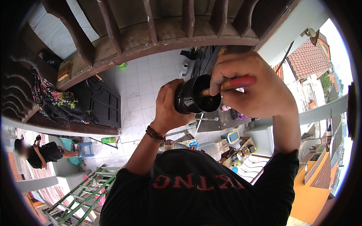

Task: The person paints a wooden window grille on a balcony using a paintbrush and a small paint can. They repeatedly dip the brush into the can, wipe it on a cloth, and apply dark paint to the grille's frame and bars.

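My left hand (167, 105) is wrapped round a black cylindrical container (184, 98), tilted so its open mouth faces right. Between the thumb and fingers of my right hand (250, 84) is a paintbrush (235, 83) with a red-tipped wooden handle. The brush's lower end reaches into the container's mouth; its bristles are lost in the dark inside. What the container holds is too dark to make out. Both hands are raised high above the tiled floor, just below a brown wooden railing (158, 42) with shaped balusters.
A sponge-like block (64, 71) sits on the ledge at left, near a hanging flowered cloth (56, 98). Far below are the tiled floor (139, 81), a green ladder (85, 194), a blue stool (86, 149) and cluttered tools. Another person (41, 154) is at lower left.
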Motion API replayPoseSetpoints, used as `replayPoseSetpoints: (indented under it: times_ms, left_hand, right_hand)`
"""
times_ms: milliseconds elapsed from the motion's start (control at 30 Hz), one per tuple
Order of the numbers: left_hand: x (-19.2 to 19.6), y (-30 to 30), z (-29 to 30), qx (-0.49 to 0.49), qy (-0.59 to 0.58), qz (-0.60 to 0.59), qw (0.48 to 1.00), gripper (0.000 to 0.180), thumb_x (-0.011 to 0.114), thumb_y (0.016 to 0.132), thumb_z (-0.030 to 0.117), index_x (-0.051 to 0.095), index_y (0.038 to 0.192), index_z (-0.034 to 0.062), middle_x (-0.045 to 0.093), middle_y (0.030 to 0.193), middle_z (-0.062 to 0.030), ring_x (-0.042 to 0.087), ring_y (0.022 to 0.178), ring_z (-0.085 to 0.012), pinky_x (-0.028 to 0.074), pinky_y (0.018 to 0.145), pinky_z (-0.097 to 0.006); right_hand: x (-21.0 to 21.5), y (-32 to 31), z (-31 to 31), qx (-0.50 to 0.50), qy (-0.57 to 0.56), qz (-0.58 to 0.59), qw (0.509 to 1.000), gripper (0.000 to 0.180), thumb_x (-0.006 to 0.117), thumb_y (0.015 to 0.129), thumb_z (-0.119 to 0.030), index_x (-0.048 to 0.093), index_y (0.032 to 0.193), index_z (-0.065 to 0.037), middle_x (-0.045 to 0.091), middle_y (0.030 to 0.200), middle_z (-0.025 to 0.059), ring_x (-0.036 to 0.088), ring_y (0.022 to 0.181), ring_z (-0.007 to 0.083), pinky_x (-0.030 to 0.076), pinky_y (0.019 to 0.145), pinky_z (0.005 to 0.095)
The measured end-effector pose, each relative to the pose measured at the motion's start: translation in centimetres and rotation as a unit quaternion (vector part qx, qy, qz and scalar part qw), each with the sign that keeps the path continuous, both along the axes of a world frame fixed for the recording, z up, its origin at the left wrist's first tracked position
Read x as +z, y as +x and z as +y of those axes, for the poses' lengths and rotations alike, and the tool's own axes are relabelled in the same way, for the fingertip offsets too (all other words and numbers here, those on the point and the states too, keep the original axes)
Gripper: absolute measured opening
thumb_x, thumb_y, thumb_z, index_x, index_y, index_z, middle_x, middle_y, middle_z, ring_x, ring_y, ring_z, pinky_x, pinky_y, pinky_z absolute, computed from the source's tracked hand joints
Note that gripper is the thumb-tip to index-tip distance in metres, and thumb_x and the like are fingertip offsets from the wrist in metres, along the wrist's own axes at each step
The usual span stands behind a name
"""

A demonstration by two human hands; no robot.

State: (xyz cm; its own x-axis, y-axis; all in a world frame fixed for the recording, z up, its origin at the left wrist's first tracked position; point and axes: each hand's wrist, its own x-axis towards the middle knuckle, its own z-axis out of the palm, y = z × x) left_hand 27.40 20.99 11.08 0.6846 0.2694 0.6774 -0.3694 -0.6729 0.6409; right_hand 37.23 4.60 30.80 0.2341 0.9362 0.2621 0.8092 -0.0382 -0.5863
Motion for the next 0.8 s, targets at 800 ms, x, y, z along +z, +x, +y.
replayPoseSetpoints:
  times_ms: [800]
  left_hand:
    - [-0.3, -0.1, 0.6, 0.029, 0.083, -0.054, 0.995, 0.079, 0.091, 0.056, 0.022, 0.053, 0.122, 0.0007, 0.061, 0.113, -0.0143, 0.063, 0.099, -0.0317, 0.053, 0.084, -0.039]
  right_hand:
    - [0.5, 1.6, 3.5, 0.086, -0.275, -0.004, 0.958, 0.023, 0.053, 0.050, 0.005, 0.068, 0.066, -0.002, 0.063, 0.070, 0.0093, 0.062, 0.065, 0.0259, 0.045, 0.057, 0.0359]
